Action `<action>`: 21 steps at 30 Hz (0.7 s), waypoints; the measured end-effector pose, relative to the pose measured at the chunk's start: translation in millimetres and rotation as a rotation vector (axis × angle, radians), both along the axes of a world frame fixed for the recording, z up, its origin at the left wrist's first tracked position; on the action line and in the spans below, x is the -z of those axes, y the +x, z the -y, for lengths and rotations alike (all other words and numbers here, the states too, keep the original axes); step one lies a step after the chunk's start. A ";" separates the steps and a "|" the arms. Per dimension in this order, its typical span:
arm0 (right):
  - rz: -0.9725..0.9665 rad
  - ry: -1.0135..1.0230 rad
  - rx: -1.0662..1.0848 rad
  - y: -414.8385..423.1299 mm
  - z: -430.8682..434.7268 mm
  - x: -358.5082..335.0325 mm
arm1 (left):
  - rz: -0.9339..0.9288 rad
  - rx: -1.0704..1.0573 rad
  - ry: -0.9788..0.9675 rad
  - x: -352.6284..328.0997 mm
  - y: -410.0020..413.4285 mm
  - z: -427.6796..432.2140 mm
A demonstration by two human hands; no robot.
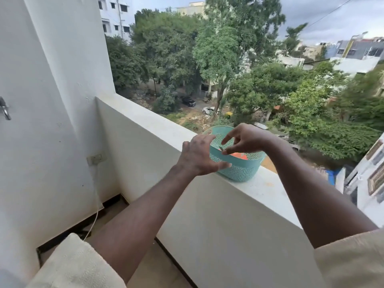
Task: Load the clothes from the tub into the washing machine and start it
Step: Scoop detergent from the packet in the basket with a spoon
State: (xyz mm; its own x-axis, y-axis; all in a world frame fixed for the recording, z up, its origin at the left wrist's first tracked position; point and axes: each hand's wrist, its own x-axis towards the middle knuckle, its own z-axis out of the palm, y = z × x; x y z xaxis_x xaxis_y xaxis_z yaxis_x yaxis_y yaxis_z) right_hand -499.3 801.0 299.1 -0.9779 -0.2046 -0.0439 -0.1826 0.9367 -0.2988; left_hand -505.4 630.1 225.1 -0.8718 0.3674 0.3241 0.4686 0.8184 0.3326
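I can read no text, label, brand, number or sign anywhere from my feed. The perforated teal plastic basket (236, 165) on the white balcony ledge (268, 190) bears no lettering, and the distant building fronts are too small to make out.

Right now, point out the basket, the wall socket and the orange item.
basket (239, 171): head view, on its perforated front wall.
wall socket (96, 158): head view, on its faceplate.
orange item (239, 155): head view, on the part showing inside the basket.
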 end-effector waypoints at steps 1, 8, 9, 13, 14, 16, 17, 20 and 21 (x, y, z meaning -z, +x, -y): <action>-0.014 -0.008 -0.023 -5.6 -0.3 6.1 | 0.018 -0.003 -0.046 1.4 -4.9 -3.2; -0.097 -0.169 -0.116 -24.2 -2.3 29.0 | 0.005 0.016 -0.104 3.2 -22.9 -19.2; -0.105 -0.192 -0.099 -26.3 -4.9 28.6 | 0.005 0.016 -0.108 2.8 -25.0 -20.9; -0.154 -0.354 0.055 -35.4 -24.9 22.0 | 0.023 0.003 -0.197 1.5 -31.1 -24.4; -0.159 -0.395 0.098 -36.2 -30.2 20.6 | 0.027 0.004 -0.216 0.7 -32.2 -25.9; -0.104 -0.476 0.137 -36.8 -36.6 19.1 | 0.054 0.020 -0.235 -1.5 -34.3 -29.0; -0.079 -0.488 0.140 -36.7 -38.8 18.8 | 0.076 0.032 -0.225 -2.7 -35.1 -30.9; -0.142 -0.386 0.152 -34.8 -42.2 19.1 | 0.142 0.058 -0.126 -6.1 -38.0 -35.4; -0.196 -0.324 0.165 -33.8 -43.1 20.6 | 0.162 0.067 -0.112 -7.1 -39.2 -37.0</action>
